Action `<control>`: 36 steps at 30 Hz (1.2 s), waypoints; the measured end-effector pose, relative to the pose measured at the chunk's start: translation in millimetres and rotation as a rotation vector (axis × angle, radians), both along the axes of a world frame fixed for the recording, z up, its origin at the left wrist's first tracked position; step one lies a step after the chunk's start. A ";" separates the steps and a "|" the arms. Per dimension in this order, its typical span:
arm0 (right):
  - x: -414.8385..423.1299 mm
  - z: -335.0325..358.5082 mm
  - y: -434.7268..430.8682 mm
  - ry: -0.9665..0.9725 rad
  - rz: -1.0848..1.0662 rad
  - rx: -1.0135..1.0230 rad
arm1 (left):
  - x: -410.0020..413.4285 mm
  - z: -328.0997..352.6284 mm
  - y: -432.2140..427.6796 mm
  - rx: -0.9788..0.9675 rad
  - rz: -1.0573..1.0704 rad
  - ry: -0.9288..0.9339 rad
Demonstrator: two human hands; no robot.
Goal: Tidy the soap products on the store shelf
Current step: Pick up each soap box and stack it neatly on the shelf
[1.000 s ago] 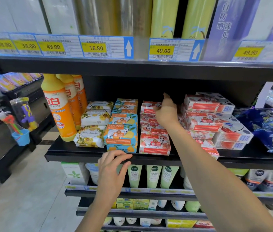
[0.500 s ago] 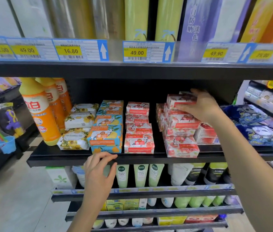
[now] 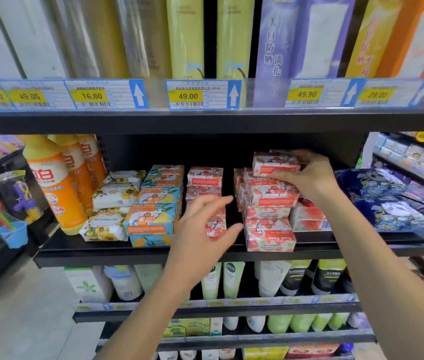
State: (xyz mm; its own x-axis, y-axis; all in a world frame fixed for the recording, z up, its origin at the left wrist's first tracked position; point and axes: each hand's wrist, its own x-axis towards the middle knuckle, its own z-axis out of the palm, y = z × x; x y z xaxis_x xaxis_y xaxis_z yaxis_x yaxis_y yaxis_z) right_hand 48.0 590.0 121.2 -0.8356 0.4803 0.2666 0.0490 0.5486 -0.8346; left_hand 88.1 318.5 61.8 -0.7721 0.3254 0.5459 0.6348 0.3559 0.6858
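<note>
Boxed soaps stand in stacks on the black middle shelf (image 3: 138, 254). My right hand (image 3: 309, 175) grips the top red soap box (image 3: 274, 163) of the right-hand red stack (image 3: 270, 216). In front of the middle red stack (image 3: 204, 178), my left hand (image 3: 203, 229) hovers with fingers spread, holding nothing and hiding that stack's lower boxes. Left of it are a blue-and-yellow soap stack (image 3: 153, 216) and white floral soap packs (image 3: 113, 203).
Orange detergent bottles (image 3: 55, 183) stand at the shelf's left end. Dark blue packets (image 3: 385, 201) lie at its right end. The upper shelf with price tags (image 3: 200, 94) overhangs closely. Tubes (image 3: 231, 279) fill the shelf below. A rack with hanging toys (image 3: 16, 201) is at far left.
My left hand has risen from the shelf's front edge to the middle red stack. My right hand moved from that stack to the right stack and took hold of its top box.
</note>
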 end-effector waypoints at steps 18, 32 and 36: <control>61.9 -20.6 20.1 0.179 -0.082 -0.112 | -65.0 4.5 92.6 -0.374 0.136 0.078; 70.8 -19.3 13.2 0.166 -0.055 -0.070 | -36.5 13.5 41.9 0.041 0.092 -0.205; 67.0 -16.1 -12.1 0.140 0.023 -0.030 | -24.5 18.9 -14.3 0.070 0.158 -0.206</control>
